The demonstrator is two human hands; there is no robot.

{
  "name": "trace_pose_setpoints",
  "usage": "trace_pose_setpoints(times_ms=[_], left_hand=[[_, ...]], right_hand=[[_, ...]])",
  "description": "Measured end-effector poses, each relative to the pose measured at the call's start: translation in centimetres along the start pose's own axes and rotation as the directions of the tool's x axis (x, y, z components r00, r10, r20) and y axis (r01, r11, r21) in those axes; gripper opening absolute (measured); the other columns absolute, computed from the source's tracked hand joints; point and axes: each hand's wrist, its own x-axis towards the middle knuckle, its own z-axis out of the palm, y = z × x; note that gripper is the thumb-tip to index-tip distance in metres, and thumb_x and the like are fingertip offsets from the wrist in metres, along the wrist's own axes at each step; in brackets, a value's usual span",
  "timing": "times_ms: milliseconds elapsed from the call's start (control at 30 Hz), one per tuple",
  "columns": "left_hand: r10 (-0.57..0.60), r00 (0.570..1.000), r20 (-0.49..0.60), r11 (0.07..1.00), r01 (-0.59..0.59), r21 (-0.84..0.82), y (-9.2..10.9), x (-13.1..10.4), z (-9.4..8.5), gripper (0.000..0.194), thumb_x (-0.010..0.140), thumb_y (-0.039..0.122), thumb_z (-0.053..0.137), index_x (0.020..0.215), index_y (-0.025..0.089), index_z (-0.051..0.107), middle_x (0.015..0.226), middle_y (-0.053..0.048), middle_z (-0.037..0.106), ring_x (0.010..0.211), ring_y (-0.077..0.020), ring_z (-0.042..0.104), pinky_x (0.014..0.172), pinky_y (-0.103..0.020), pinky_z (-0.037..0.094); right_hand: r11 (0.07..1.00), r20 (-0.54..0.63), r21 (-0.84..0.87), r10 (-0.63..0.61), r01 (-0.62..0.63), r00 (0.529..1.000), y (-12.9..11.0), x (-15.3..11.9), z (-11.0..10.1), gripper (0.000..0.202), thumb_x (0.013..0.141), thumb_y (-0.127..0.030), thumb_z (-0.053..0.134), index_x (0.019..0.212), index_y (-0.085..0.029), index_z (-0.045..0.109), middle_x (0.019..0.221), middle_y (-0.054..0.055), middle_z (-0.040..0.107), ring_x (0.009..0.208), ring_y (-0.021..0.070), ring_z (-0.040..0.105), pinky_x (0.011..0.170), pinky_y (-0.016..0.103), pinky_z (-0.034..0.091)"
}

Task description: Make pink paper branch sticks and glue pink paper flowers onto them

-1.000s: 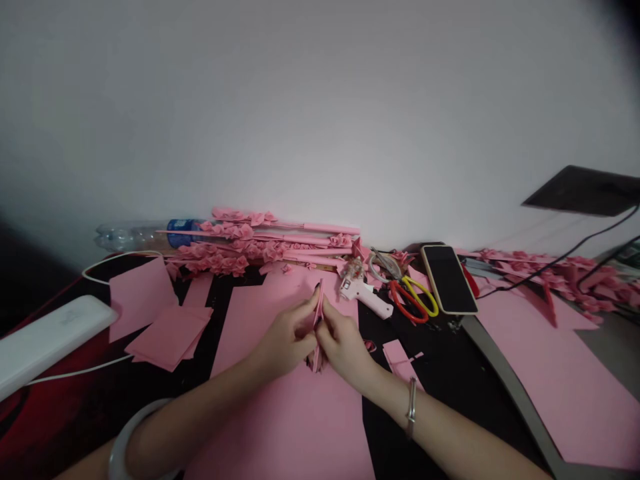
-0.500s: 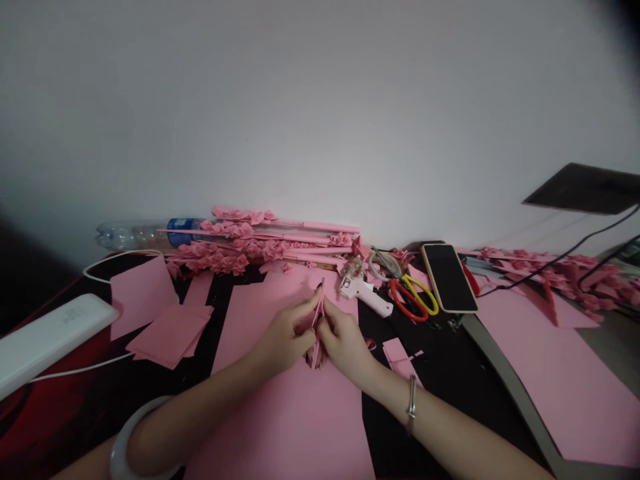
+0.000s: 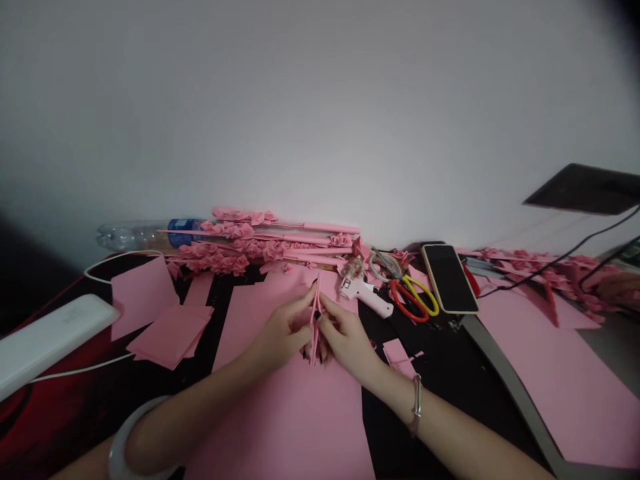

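Between my hands stands a folded piece of pink paper [image 3: 315, 303], seen nearly edge-on, its layers slightly parted toward the top. My left hand [image 3: 283, 332] pinches it from the left, thumb and fingers closed on the fold. On the other side my right hand [image 3: 345, 337] grips the same paper, with dark-nailed fingertips showing near its middle and lower end. Both hands hover over a large pink sheet [image 3: 285, 427] spread on the dark table. How the lower layers are folded is hidden by the fingers.
Pink paper flowers [image 3: 235, 257] lie along the wall beside a plastic bottle [image 3: 135, 235]. To the right are a glue gun [image 3: 367, 295], scissors [image 3: 413, 299] and a phone [image 3: 450, 278]. Square pink sheets [image 3: 170, 333] and a white power strip [image 3: 55, 340] sit left. Another person's hand [image 3: 620, 287] shows far right.
The folded paper has shifted slightly left and its layers look more parted. My right fingers have changed their grip on it. Another person's hand has appeared at the far right edge.
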Motion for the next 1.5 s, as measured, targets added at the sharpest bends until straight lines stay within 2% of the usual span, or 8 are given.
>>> trace_pose_setpoints(times_ms=[100, 300, 500, 700, 1167, 1300, 1400, 1500], left_hand=[[-0.009, 1.000, -0.009, 1.000, 0.009, -0.005, 0.2, -0.1, 0.0, 0.080, 0.072, 0.017, 0.054, 0.147, 0.014, 0.027, 0.067, 0.002, 0.063, 0.048, -0.0106, 0.055, 0.045, -0.022, 0.042], [-0.042, 0.999, -0.003, 0.999, 0.042, -0.034, 0.0, 0.0, 0.0, 0.087, 0.072, 0.015, 0.053, 0.149, 0.016, 0.013, 0.062, 0.004, 0.063, 0.048, -0.0124, 0.055, 0.047, -0.023, 0.044], [0.023, 0.999, 0.023, 0.999, -0.023, 0.038, -0.2, 0.1, -0.4, 0.046, 0.079, 0.021, 0.054, 0.124, 0.012, 0.048, 0.067, -0.001, 0.065, 0.052, -0.0135, 0.061, 0.049, -0.024, 0.045], [0.033, 0.998, 0.053, 0.999, -0.036, 0.041, -0.6, 0.3, -0.6, 0.021, 0.086, 0.031, 0.054, 0.099, 0.015, 0.049, 0.066, -0.002, 0.066, 0.056, -0.0149, 0.064, 0.051, -0.024, 0.047], [-0.015, 1.000, -0.008, 1.000, 0.015, 0.022, -0.1, 0.0, -0.3, 0.027, 0.083, 0.040, 0.060, 0.086, 0.019, 0.043, 0.065, 0.002, 0.063, 0.051, -0.0144, 0.065, 0.048, -0.025, 0.052], [0.039, 0.998, -0.048, 0.999, -0.040, -0.008, 0.0, 0.1, -0.5, 0.027, 0.082, 0.038, 0.059, 0.090, 0.019, 0.042, 0.064, 0.003, 0.061, 0.049, -0.0132, 0.063, 0.046, -0.023, 0.051], [0.097, 0.991, -0.094, 0.995, -0.098, -0.015, 0.0, 0.3, -0.7, 0.027, 0.082, 0.035, 0.059, 0.094, 0.019, 0.040, 0.059, 0.006, 0.059, 0.044, -0.0113, 0.059, 0.041, -0.019, 0.045], [0.126, 0.984, -0.127, 0.991, -0.129, -0.017, -0.1, 0.3, -0.7, 0.025, 0.082, 0.032, 0.058, 0.093, 0.019, 0.040, 0.055, 0.008, 0.055, 0.042, -0.0085, 0.054, 0.039, -0.017, 0.040]], right_hand=[[0.997, -0.078, 0.071, -0.006, 0.012, 0.997, 0.1, -0.1, -0.1, 0.043, 0.088, -0.029, 0.047, 0.130, -0.019, 0.042, 0.062, -0.009, 0.050, 0.035, 0.0066, 0.050, 0.031, 0.016, 0.040], [0.972, -0.023, 0.234, 0.006, 0.000, 1.000, 0.3, 0.3, -0.4, 0.038, 0.082, -0.036, 0.061, 0.111, -0.020, 0.044, 0.072, -0.006, 0.054, 0.043, 0.0079, 0.057, 0.034, 0.017, 0.046], [0.960, -0.073, 0.279, 0.022, -0.001, 0.997, 0.5, 0.5, -0.5, 0.038, 0.073, -0.035, 0.073, 0.092, -0.021, 0.043, 0.068, -0.008, 0.053, 0.037, 0.0050, 0.051, 0.030, 0.016, 0.041], [0.949, -0.053, 0.316, 0.029, -0.011, 0.998, 0.1, 0.5, -0.8, 0.037, 0.071, -0.035, 0.077, 0.080, -0.020, 0.045, 0.058, -0.011, 0.051, 0.033, 0.0038, 0.046, 0.030, 0.015, 0.040], [0.957, 0.027, 0.290, 0.023, -0.030, 0.999, 0.1, 0.3, -1.0, 0.040, 0.069, -0.040, 0.079, 0.077, -0.019, 0.047, 0.053, -0.012, 0.048, 0.032, 0.0029, 0.040, 0.029, 0.014, 0.036], [0.974, 0.098, 0.221, 0.038, -0.059, 0.994, 0.0, 0.3, -1.3, 0.038, 0.079, -0.051, 0.066, 0.077, -0.019, 0.047, 0.046, -0.012, 0.044, 0.028, 0.0028, 0.033, 0.028, 0.015, 0.026], [0.982, 0.255, 0.166, 0.047, -0.092, 0.966, -0.5, 0.1, -1.6, 0.040, 0.087, -0.055, 0.054, 0.077, -0.016, 0.052, 0.051, -0.007, 0.052, 0.030, 0.0025, 0.031, 0.030, 0.017, 0.022], [0.985, 0.360, 0.156, 0.016, -0.077, 0.933, -1.1, 0.0, -1.8, 0.045, 0.091, -0.053, 0.049, 0.077, -0.012, 0.061, 0.051, -0.006, 0.047, 0.036, 0.0028, 0.029, 0.035, 0.018, 0.019]])
